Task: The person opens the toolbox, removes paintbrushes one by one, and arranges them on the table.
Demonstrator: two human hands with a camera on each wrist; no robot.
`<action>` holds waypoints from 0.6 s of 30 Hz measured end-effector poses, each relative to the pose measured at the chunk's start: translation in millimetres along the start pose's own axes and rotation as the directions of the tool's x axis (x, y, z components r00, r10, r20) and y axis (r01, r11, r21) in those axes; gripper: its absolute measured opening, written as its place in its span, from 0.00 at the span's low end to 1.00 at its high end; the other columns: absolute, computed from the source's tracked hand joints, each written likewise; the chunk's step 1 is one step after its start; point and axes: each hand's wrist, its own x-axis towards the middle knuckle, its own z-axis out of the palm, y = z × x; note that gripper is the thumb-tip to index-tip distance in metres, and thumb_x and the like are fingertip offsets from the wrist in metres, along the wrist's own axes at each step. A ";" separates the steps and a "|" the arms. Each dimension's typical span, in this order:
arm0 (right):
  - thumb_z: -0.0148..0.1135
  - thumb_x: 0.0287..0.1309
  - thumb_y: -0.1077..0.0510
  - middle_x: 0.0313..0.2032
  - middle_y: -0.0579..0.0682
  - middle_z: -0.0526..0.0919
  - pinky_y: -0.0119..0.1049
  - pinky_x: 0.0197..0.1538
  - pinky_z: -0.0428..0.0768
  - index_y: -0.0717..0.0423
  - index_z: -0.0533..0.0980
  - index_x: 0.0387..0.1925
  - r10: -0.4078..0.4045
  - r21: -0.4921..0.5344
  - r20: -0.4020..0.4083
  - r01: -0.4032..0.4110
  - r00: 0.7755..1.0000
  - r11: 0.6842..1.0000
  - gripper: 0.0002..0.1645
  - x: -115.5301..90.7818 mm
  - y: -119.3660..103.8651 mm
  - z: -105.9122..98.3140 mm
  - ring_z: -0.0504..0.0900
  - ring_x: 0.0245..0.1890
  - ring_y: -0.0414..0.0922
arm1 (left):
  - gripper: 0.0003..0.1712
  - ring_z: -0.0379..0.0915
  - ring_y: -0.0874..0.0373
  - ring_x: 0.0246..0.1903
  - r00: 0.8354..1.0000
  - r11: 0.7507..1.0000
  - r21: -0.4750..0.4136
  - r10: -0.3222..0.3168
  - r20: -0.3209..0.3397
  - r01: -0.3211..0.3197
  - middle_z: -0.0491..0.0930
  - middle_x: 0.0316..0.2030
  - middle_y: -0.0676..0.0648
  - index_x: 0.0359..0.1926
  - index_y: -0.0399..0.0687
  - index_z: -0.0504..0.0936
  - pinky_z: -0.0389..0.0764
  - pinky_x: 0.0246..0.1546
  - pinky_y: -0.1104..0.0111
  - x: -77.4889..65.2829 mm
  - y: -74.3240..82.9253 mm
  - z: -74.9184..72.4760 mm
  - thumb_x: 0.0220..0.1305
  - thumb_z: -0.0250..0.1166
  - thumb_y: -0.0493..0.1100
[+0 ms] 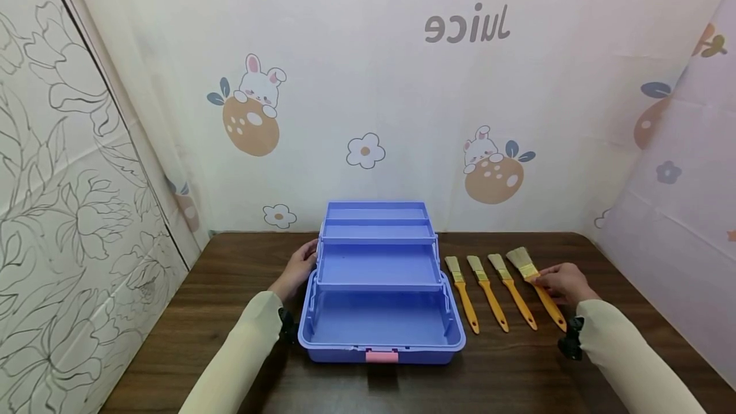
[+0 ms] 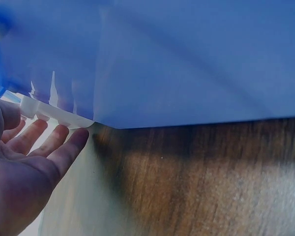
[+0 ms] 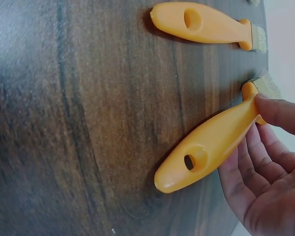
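Note:
A blue-purple plastic toolbox (image 1: 382, 355) stands open on the table, its stepped trays raised at the back and a pink latch (image 1: 382, 356) in front. My left hand (image 1: 299, 271) is at the box's left rear side; in the left wrist view its fingers (image 2: 71, 147) are extended with tips at the lower edge. To the right lies a row of paintbrushes with yellow-orange handles and pale bristles. My right hand (image 1: 566, 283) pinches the rightmost, widest paintbrush (image 1: 549, 306) near its ferrule, thumb on top and fingers below. The end of that handle (image 3: 206, 145) stays close to the table.
Three narrower paintbrushes (image 1: 464, 299), (image 1: 490, 297), (image 1: 515, 296) lie side by side between the box and my right hand. The dark wooden table (image 1: 230, 312) meets a printed curtain (image 1: 368, 94) behind. Another curtain (image 1: 69, 209) hangs at the left.

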 end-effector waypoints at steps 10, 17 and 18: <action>0.67 0.55 0.58 0.32 0.59 0.77 0.48 0.34 0.83 0.77 0.73 0.41 -0.006 -0.008 -0.003 0.006 1.000 1.000 0.23 -1.1 3.7 -1.2 0.77 0.29 0.48 | 0.25 0.57 0.39 0.65 1.000 1.000 0.001 0.009 0.000 -0.009 0.61 0.65 0.31 0.69 0.33 0.58 0.61 0.64 0.49 -0.2 -0.4 0.0 0.74 0.46 0.36; 0.67 0.55 0.58 0.33 0.59 0.77 0.49 0.35 0.83 0.78 0.72 0.43 -0.019 -0.011 -0.001 0.019 1.000 1.000 0.26 -1.9 3.4 -1.3 0.78 0.30 0.49 | 0.25 0.57 0.39 0.65 1.000 1.000 -0.002 0.005 0.001 -0.005 0.61 0.65 0.31 0.69 0.33 0.58 0.61 0.64 0.49 0.5 0.1 -0.5 0.74 0.46 0.37; 0.67 0.55 0.58 0.33 0.59 0.78 0.49 0.35 0.83 0.78 0.72 0.43 -0.021 -0.012 0.000 0.021 1.000 1.000 0.26 -1.9 3.4 -1.3 0.78 0.30 0.48 | 0.26 0.57 0.40 0.65 1.000 1.000 -0.005 0.003 0.000 -0.003 0.61 0.65 0.32 0.69 0.34 0.58 0.61 0.64 0.50 0.4 0.3 -0.4 0.74 0.46 0.36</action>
